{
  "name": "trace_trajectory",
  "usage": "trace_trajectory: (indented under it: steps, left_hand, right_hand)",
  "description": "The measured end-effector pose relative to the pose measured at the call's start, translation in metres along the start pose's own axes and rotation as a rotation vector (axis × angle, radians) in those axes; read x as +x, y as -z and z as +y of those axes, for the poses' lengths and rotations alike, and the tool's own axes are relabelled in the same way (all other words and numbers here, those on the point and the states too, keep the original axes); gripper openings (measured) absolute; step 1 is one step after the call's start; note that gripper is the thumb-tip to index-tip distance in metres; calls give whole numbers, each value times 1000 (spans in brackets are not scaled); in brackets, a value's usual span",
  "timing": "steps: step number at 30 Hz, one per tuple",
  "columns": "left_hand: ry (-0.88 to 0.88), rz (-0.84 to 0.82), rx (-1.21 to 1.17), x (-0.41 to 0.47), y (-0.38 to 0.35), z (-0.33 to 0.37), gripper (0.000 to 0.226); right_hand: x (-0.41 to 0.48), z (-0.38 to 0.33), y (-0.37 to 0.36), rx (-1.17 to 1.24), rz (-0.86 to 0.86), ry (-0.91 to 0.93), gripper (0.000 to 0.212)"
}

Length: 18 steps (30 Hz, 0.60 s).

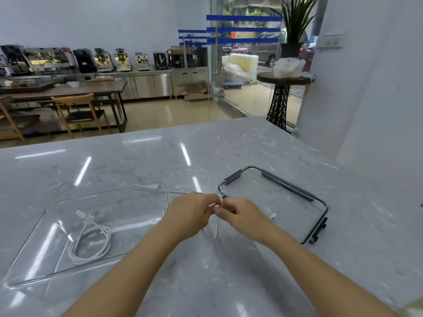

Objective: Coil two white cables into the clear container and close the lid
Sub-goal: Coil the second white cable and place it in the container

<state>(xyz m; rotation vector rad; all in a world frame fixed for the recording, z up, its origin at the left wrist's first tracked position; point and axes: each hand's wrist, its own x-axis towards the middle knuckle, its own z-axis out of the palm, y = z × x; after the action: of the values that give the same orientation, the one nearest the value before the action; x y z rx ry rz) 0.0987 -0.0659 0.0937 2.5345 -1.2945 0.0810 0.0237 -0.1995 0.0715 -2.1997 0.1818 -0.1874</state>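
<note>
A clear container [34,268] lies on the marble table at the left, open. One coiled white cable [91,243] rests inside it, its two plugs pointing away from me. The clear lid [320,202] with a dark rim lies flat on the table at the right. Between container and lid, my left hand [190,216] and my right hand [242,216] meet fingertip to fingertip, both pinching a second white cable [212,227]. A loop of it hangs below my hands and a plug [273,216] shows by my right hand.
The grey marble table [206,156] stretches far ahead and to the right. Beyond its far edge are a wooden table with chairs [75,110], a counter with coffee machines, a glass door and a small round stand [283,81] with a plant.
</note>
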Motion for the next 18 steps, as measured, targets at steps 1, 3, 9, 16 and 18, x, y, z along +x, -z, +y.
trace_trajectory:
  steps: [1, 3, 9, 16, 18]
  left_hand:
    - [-10, 37, -35, -1, 2, -1, 25]
    - [-23, 90, -100, -3, 10, -1, 22]
    - [-61, 284, -102, 3, 38, 5, 22]
    - [11, 524, -108, 10, 88, 9, 23]
    - [-15, 476, -176, 11, 106, 13, 20]
  right_hand:
    - [1, -3, 4, 24, -3, 21, 27]
    - [3, -10, 14, 34, -23, 65, 22]
    - [13, -48, 38, -53, 76, 206, 21]
    - [22, -106, 69, -119, 199, 400, 19]
    - [23, -121, 75, -136, 226, 461, 20]
